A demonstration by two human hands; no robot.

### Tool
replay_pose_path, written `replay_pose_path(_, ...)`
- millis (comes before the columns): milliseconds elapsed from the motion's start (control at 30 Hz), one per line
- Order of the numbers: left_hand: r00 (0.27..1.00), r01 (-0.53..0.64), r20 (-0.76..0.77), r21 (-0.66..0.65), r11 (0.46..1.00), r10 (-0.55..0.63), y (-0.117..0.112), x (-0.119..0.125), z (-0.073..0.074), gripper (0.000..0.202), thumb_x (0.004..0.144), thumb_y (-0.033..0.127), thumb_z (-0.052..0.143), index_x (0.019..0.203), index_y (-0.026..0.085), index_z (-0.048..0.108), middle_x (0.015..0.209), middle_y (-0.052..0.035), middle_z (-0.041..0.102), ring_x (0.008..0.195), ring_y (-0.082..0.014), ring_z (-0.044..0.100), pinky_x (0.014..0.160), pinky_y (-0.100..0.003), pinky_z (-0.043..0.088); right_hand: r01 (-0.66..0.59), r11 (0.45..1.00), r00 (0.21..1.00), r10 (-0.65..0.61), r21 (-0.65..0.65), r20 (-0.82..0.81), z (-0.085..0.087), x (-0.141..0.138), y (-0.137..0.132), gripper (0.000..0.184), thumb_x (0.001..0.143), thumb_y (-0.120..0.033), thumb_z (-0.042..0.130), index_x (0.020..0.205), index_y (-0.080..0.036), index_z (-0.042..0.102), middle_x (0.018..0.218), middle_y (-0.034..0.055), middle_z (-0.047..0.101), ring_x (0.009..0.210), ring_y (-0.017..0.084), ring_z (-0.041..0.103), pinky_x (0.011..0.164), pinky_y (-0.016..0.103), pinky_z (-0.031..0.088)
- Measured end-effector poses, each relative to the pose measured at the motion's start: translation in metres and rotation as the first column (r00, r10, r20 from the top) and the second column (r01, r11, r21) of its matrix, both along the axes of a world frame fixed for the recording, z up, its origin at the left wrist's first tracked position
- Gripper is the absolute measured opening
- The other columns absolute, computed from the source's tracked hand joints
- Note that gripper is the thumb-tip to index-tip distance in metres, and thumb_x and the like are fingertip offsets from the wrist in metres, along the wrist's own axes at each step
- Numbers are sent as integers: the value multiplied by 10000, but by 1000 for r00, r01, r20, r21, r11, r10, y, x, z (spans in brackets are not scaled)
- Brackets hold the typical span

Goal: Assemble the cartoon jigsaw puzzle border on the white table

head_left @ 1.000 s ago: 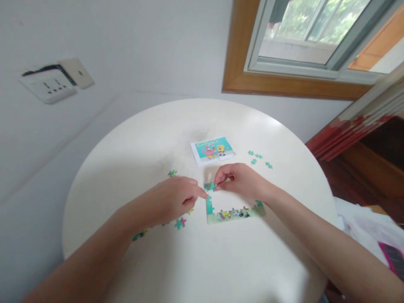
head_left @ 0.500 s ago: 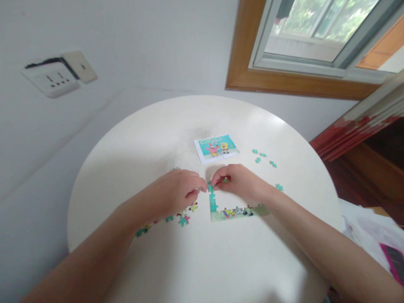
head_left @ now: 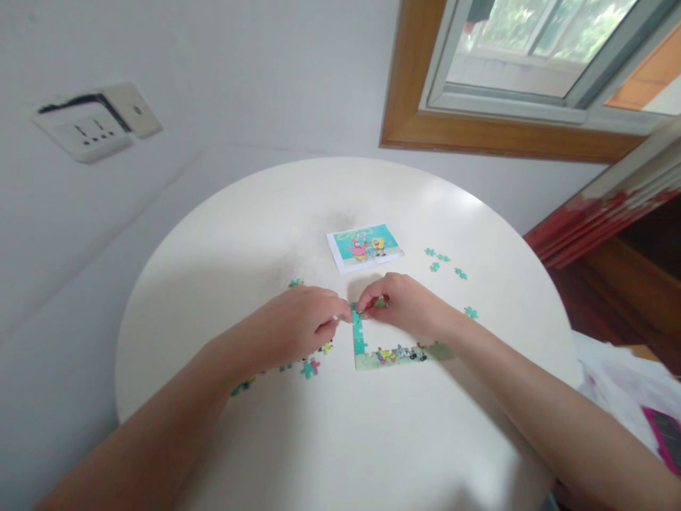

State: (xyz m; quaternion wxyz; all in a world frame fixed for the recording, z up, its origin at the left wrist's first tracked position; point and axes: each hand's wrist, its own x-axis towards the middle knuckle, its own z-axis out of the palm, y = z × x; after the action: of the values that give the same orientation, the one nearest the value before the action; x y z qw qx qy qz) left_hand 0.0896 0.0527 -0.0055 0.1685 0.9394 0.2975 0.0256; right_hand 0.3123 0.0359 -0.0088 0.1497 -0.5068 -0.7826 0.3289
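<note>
Both hands met over the middle of a round white table (head_left: 340, 440). The right hand (head_left: 409, 306) had its thumb and forefinger pinched on a small teal puzzle piece (head_left: 355, 310), with the other fingers curled beneath. The piece sat at the top end of the left strip of an L-shaped puzzle border (head_left: 396, 354), which lay flat on the table. Its short arm ran up toward the fingertips and its long arm ran off to the right under the right wrist.

The left hand (head_left: 295, 323) was loosely curled, palm down, with its thumb and forefinger tips brought up against the same piece from the left. At that size it could not be told whether the left hand gripped the piece or only pressed against it.

Just beyond the hands lay a picture card (head_left: 364, 246) showing cartoon figures on a teal ground. To its right was a small cluster of loose teal pieces (head_left: 435, 267). A single piece (head_left: 470, 311) lay nearer the right forearm. More scattered pieces (head_left: 309, 367) lay beneath and beside the left hand, and one stray piece (head_left: 295, 282) lay just past its knuckles.

A wall socket (head_left: 79, 133) was on the wall at the left, and a wooden window frame (head_left: 404, 106) stood at the upper right. A pink object (head_left: 662, 434) lay off the table at the lower right.
</note>
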Motion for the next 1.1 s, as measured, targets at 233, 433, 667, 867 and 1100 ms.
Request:
replay_pose_path(233,1000,-20,-3,-16,1000,20,1,1,-2,310,880,142,476,1050,202,728,1037,-50,759,950,-229,686,888,-356,476,-14,999,1000,13,44,23,0,-1,0,237,788,-76,631,850,-244,786,812,-18,775,747,133,665,724,265,474)
replay_pose_path(433,1000,-11,-1,-5,1000,11,2,-1,-4,297,882,145,470,1020,219,722,985,-36,752,911,-221,685,850,-338,474,-17,994,997,9,109,74,-1,-2,-2,204,789,-109,690,897,-250,791,861,14,734,830,157,629,762,279,452)
replay_pose_path(667,999,-33,3,-3,999,33,2,-3,-6,291,879,158,473,1049,228,699,1008,-29,757,925,-228,687,853,-340,468,-5,991,995,-8,135,97,5,1,-6,230,811,-105,661,947,-242,786,888,30,701,837,160,616,774,288,440)
replay_pose_path(867,998,-53,-15,-20,998,53,2,0,-2,335,870,156,476,1113,244,689,1017,-32,761,885,-215,689,817,-315,468,-59,978,982,21,198,188,-1,4,-6,288,843,-98,607,998,-266,782,922,41,696,939,194,606,855,333,417)
replay_pose_path(1100,998,-64,-28,-8,998,64,2,-1,-3,335,863,166,477,1111,248,688,979,-27,765,872,-217,693,806,-313,469,-67,974,971,14,219,237,-4,5,-7,293,865,-136,609,1081,-260,763,980,58,697,997,227,594,881,354,403)
